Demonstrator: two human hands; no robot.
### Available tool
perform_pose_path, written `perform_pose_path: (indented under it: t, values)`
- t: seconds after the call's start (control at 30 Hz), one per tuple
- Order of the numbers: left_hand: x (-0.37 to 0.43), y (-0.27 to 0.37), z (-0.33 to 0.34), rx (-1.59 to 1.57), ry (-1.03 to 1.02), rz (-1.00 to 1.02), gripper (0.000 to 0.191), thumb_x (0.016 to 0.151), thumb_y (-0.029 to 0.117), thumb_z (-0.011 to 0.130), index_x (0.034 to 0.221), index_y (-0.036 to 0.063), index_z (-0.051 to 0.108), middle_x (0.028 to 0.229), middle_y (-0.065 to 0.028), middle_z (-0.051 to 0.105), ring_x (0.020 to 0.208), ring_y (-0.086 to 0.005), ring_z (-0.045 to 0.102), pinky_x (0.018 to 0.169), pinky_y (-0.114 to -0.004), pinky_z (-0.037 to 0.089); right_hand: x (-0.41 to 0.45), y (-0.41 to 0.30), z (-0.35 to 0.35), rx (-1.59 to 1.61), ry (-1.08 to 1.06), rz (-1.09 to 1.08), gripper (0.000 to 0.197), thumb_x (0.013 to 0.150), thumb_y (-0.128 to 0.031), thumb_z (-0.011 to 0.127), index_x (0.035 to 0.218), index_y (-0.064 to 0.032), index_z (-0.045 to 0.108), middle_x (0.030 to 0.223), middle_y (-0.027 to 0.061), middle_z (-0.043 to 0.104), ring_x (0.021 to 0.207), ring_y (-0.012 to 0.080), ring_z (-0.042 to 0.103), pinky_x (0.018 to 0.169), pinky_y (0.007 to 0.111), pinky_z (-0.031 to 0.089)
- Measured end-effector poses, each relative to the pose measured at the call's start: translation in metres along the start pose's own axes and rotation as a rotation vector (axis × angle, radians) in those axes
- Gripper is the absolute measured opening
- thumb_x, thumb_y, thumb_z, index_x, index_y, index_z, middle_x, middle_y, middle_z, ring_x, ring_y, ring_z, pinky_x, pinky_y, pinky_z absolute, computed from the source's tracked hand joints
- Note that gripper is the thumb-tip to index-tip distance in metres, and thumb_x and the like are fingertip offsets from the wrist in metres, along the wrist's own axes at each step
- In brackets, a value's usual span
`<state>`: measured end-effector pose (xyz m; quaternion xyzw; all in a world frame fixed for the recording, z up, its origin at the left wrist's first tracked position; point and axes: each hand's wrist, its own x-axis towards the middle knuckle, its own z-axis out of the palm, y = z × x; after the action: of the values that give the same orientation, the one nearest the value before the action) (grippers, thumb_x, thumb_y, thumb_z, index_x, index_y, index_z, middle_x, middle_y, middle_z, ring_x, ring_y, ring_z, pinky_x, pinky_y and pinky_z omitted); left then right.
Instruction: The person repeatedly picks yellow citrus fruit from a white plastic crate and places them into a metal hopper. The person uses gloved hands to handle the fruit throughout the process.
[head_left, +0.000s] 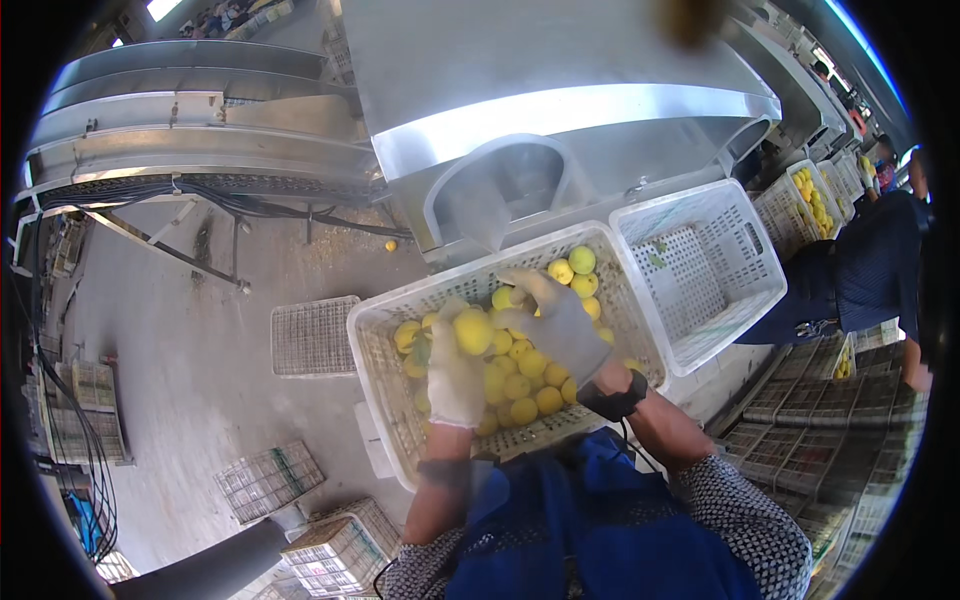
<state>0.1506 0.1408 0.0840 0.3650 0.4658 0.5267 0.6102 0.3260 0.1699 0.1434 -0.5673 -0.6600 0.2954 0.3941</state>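
Observation:
A white plastic crate (379, 390) with perforated walls stands before me, holding many round yellow fruits (532, 364). My left hand (456, 375), in a pale work glove, holds one yellow fruit (474, 331) above the others. A green leaf (421, 349) shows just left of that glove. My right hand (562, 326), in a grey-white glove, is spread over the pile with thumb and fingers apart. Between their tips lies a greenish-yellow fruit (502, 298); whether they touch it I cannot tell. Several greener fruits, one of them (581, 259) largest in view, lie towards the crate's far right corner.
A second white crate (697, 270) with a few leaves adjoins on the right. Beyond the crates is a metal machine (570, 105) with an arched opening (517, 180). Black cables (300, 214) run left. A co-worker (870, 270) stands right. Stacked crates (345, 547) sit below left.

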Motion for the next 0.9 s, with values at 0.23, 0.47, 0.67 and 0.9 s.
perform_pose_path:
  t: [0.23,0.47,0.67,0.9]
  values:
    - [-0.027,0.029,0.029,-0.098,-0.03,0.009,0.055,0.109,0.017,0.053,0.159,-0.0024,0.038,0.153,-0.0139,0.051,0.142,-0.0242,0.049,0.12,-0.04,0.037,-0.04,0.001,0.008,0.179,-0.029,0.217,0.07,0.079,-0.021,0.088,0.142,-0.0056,0.06,0.121,0.0164,0.07,0.107,0.0269,0.07,0.093,0.035,0.056]
    - [-0.026,0.038,0.029,-0.202,-0.164,-0.169,0.071,0.104,0.03,0.061,0.162,-0.0014,0.035,0.149,-0.0119,0.054,0.137,-0.0221,0.051,0.115,-0.036,0.04,-0.038,0.01,-0.012,0.206,-0.105,0.085,0.07,0.079,-0.017,0.088,0.142,-0.0041,0.059,0.129,0.0169,0.069,0.114,0.027,0.069,0.1,0.037,0.054]
    - [0.004,0.028,0.013,0.015,-0.25,-0.018,0.076,0.103,0.045,0.059,0.162,0.0005,0.039,0.149,-0.0111,0.054,0.135,-0.0196,0.053,0.11,-0.033,0.043,-0.016,0.003,-0.02,-0.035,-0.119,-0.153,0.074,0.075,-0.023,0.091,0.14,-0.007,0.059,0.122,0.017,0.069,0.108,0.035,0.069,0.096,0.041,0.056]
    - [0.021,-0.011,-0.019,0.542,-0.07,-0.12,0.062,0.105,0.045,0.058,0.151,0.0034,0.054,0.148,-0.0189,0.062,0.132,-0.0314,0.062,0.111,-0.044,0.048,0.06,-0.001,0.008,-0.389,0.238,-0.176,0.065,0.074,-0.036,0.088,0.124,-0.0056,0.061,0.112,0.0176,0.069,0.101,0.0382,0.069,0.085,0.047,0.056]
